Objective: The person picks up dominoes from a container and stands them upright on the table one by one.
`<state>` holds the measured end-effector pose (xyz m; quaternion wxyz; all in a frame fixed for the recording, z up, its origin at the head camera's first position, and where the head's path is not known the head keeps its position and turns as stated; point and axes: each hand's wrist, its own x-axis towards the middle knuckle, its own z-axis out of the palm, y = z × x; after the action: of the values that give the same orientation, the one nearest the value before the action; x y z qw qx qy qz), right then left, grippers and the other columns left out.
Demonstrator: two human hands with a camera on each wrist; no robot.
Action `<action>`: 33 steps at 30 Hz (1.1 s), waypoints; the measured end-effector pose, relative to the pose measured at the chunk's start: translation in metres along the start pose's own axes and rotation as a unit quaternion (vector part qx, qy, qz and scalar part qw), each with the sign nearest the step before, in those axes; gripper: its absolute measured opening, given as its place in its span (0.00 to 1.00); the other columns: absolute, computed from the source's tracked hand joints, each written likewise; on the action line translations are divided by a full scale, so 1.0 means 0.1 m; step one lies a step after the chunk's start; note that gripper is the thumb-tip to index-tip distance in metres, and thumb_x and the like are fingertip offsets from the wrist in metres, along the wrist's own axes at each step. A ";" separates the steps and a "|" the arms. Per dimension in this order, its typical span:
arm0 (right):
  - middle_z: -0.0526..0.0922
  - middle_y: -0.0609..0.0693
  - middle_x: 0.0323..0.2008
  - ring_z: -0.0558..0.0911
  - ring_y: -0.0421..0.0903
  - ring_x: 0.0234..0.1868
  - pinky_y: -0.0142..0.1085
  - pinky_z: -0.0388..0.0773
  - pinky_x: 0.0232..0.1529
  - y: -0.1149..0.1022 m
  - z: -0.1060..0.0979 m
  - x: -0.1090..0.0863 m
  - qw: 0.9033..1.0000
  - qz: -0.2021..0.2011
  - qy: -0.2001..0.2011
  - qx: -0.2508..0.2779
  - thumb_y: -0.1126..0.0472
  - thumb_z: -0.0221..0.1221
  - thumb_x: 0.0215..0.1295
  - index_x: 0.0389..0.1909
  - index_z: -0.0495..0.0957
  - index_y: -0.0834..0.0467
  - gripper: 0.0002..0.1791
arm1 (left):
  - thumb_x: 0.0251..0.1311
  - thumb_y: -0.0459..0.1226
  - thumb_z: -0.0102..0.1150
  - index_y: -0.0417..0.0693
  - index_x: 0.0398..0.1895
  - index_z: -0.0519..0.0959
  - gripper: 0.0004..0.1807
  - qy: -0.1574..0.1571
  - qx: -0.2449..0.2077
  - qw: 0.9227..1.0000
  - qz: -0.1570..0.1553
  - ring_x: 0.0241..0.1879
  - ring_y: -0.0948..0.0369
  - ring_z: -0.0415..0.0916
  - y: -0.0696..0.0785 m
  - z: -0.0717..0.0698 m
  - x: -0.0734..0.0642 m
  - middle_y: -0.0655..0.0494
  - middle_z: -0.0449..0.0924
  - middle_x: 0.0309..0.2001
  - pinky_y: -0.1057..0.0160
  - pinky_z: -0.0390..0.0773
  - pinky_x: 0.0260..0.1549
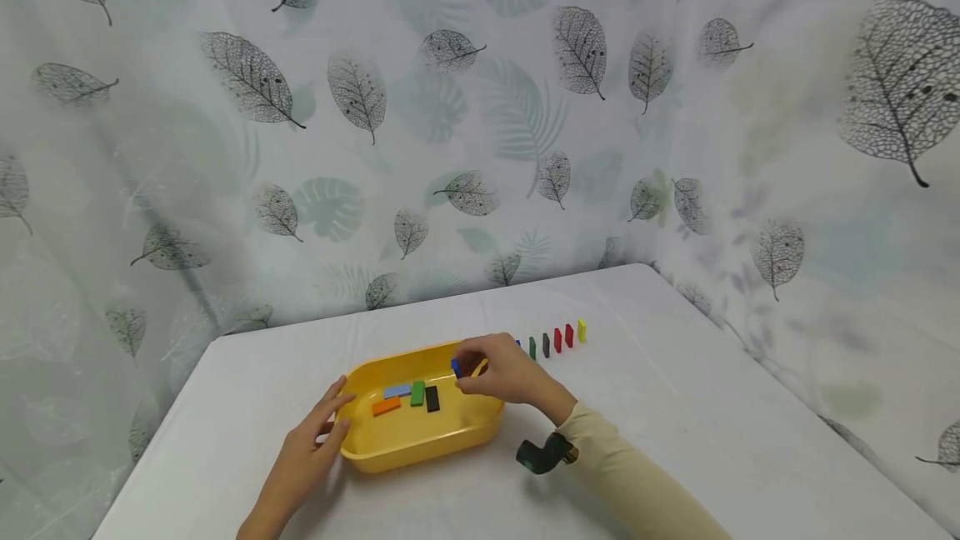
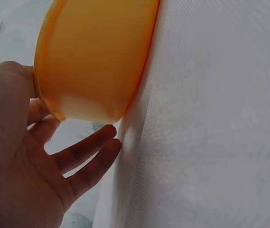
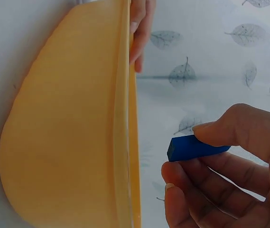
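A yellow plastic basin (image 1: 420,444) stands on the table with a few flat domino blocks inside: a light blue block (image 1: 397,391), an orange block (image 1: 386,406), a green block (image 1: 417,393) and a black block (image 1: 432,398). My left hand (image 1: 303,448) holds the basin's left end, some fingers over the rim and two outside, near its wall in the left wrist view. Above the basin's right end, my right hand (image 3: 225,175) pinches a blue domino block (image 3: 191,147) between thumb and fingers. The block is clear of the rim; the hand covers part of it.
Beyond my right hand, several upright blocks stand in a spaced row, with a yellow block (image 1: 582,331) at the far end and a dark green block (image 1: 533,347) nearer. A white cloth (image 1: 660,407) covers the table. Leaf-patterned curtains (image 1: 450,148) hang behind it.
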<state>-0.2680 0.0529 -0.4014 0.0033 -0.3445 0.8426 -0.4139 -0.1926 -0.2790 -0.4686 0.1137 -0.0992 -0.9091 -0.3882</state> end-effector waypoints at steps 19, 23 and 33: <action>0.85 0.42 0.36 0.83 0.42 0.38 0.33 0.84 0.42 0.17 -0.27 -0.11 0.999 0.004 0.042 -0.014 0.67 0.70 0.62 0.44 0.85 0.62 0.10 | 0.77 0.35 0.57 0.46 0.70 0.75 0.21 0.003 -0.009 1.000 0.009 0.53 0.45 0.82 0.00 -0.01 0.00 0.51 0.59 0.80 0.44 0.85 0.45; 0.84 0.42 0.35 0.83 0.42 0.37 0.33 0.84 0.40 0.25 -0.37 -0.13 0.998 -0.001 0.061 -0.017 0.68 0.71 0.62 0.42 0.85 0.60 0.09 | 0.77 0.36 0.57 0.47 0.71 0.75 0.22 0.000 -0.006 1.000 0.004 0.53 0.44 0.81 0.00 -0.01 0.00 0.52 0.58 0.80 0.44 0.85 0.45; 0.84 0.43 0.35 0.84 0.44 0.38 0.35 0.85 0.39 0.34 -0.57 -0.19 0.995 0.036 0.095 -0.015 0.66 0.72 0.61 0.41 0.85 0.56 0.09 | 0.77 0.35 0.57 0.47 0.71 0.75 0.22 -0.005 -0.014 1.000 -0.002 0.53 0.45 0.82 0.02 -0.01 -0.01 0.51 0.58 0.80 0.46 0.85 0.45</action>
<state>-0.2897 0.1178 -0.3929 -0.0672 -0.2731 0.8571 -0.4316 -0.1909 -0.2782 -0.4669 0.1074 -0.1010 -0.9044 -0.4003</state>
